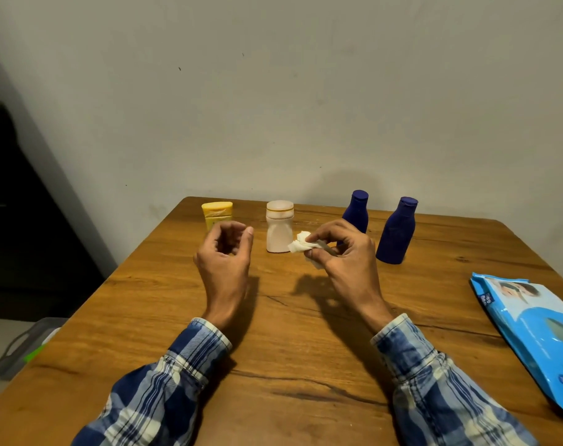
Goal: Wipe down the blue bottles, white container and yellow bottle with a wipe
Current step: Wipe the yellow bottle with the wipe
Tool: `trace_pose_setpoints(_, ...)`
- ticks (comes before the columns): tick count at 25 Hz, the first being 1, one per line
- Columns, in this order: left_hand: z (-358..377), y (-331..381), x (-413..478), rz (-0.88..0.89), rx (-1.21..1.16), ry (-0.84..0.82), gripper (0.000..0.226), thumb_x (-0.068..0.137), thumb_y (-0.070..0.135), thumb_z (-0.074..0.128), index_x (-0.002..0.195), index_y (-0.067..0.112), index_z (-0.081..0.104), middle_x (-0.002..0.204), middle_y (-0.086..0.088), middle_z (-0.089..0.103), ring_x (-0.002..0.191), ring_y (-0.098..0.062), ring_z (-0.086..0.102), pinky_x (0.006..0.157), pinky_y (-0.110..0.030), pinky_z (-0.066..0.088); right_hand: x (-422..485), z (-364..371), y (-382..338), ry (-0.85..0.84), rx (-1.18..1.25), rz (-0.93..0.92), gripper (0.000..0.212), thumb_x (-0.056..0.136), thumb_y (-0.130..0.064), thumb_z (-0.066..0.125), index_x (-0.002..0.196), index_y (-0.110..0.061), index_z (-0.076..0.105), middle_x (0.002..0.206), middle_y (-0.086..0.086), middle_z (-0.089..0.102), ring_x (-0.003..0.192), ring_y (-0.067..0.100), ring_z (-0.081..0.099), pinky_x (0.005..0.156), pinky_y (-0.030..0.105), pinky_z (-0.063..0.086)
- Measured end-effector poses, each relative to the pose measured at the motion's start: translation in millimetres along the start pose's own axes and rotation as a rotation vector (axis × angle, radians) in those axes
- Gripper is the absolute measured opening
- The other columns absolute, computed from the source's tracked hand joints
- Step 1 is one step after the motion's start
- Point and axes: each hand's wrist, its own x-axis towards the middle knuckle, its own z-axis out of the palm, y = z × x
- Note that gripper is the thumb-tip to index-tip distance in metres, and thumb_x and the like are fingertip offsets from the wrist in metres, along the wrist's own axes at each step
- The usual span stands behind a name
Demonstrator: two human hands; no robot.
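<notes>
Along the far edge of the wooden table (183,317) stand a yellow bottle (216,213), a white container (279,226) and two blue bottles (356,210) (395,231), all upright. My right hand (341,252) pinches a crumpled white wipe (301,244) just in front of the white container and the left blue bottle, partly hiding that bottle's base. My left hand (225,252) hovers in front of the yellow bottle with fingers loosely curled, holding nothing.
A blue wipes pack (531,329) lies flat at the table's right edge. A grey bin (22,346) sits on the floor past the left edge. A pale wall rises right behind the bottles.
</notes>
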Motion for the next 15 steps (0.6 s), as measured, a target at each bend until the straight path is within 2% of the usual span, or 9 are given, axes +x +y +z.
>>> trace_pose_setpoints(2,-15.1,-9.8,7.5,-0.015,0.045,0.158,0.026,0.091,0.027,0.075,0.107,0.019,0.056,0.098,0.002,0.059,0.088,-0.015,0.059,0.076,-0.037,0.058,0.1,0.0,0.2,0.001,-0.002,-0.001,0.020,0.078,-0.005,0.082,0.094,-0.014,0.075,0.105,-0.007,0.067,0.101,0.003,0.063,0.078,0.014,0.052)
trace_pose_setpoints(4,-25.5,-27.1,17.9,-0.111,0.126,0.198,0.050,0.084,0.032,0.082,0.119,0.020,0.049,0.114,-0.003,0.053,0.105,-0.021,0.054,0.086,-0.040,0.052,-0.5,2.2,-0.1,-0.012,-0.002,-0.006,0.020,0.078,-0.005,0.082,0.094,-0.014,0.075,0.105,-0.007,0.067,0.100,0.003,0.063,0.078,0.015,0.053)
trace_pose_setpoints(6,-27.3,-40.7,26.0,-0.224,0.169,0.070,0.076,0.078,0.027,0.087,0.137,0.018,0.040,0.135,-0.006,0.047,0.125,-0.021,0.046,0.095,-0.036,0.043,-1.9,5.5,-0.4,-0.032,0.001,-0.012,0.020,0.078,-0.006,0.082,0.095,-0.014,0.075,0.106,-0.007,0.067,0.100,0.004,0.064,0.078,0.017,0.054)
trace_pose_setpoints(8,-22.8,-48.3,29.6,-0.283,0.152,-0.055,0.089,0.079,0.021,0.087,0.149,0.020,0.032,0.147,-0.007,0.043,0.134,-0.020,0.042,0.100,-0.034,0.039,-3.5,7.0,-0.4,-0.047,-0.007,-0.020,0.020,0.078,-0.006,0.082,0.095,-0.014,0.075,0.107,-0.007,0.067,0.101,0.004,0.064,0.078,0.018,0.055)
trace_pose_setpoints(11,-16.2,-52.3,34.2,-0.290,0.116,-0.111,0.083,0.084,0.018,0.083,0.151,0.022,0.032,0.148,-0.007,0.047,0.130,-0.018,0.048,0.102,-0.035,0.043,-4.2,6.7,0.5,-0.052,-0.007,-0.025,0.019,0.078,-0.007,0.082,0.095,-0.014,0.074,0.107,-0.008,0.067,0.102,0.005,0.064,0.079,0.020,0.056)
trace_pose_setpoints(15,-13.4,-52.8,37.5,-0.307,0.110,-0.084,0.058,0.091,0.011,0.073,0.142,0.016,0.046,0.136,-0.005,0.058,0.116,-0.015,0.054,0.099,-0.036,0.049,-4.3,8.0,2.1,-0.061,-0.015,-0.022,0.020,0.079,-0.007,0.082,0.095,-0.016,0.075,0.106,-0.009,0.067,0.102,0.006,0.064,0.079,0.024,0.058)
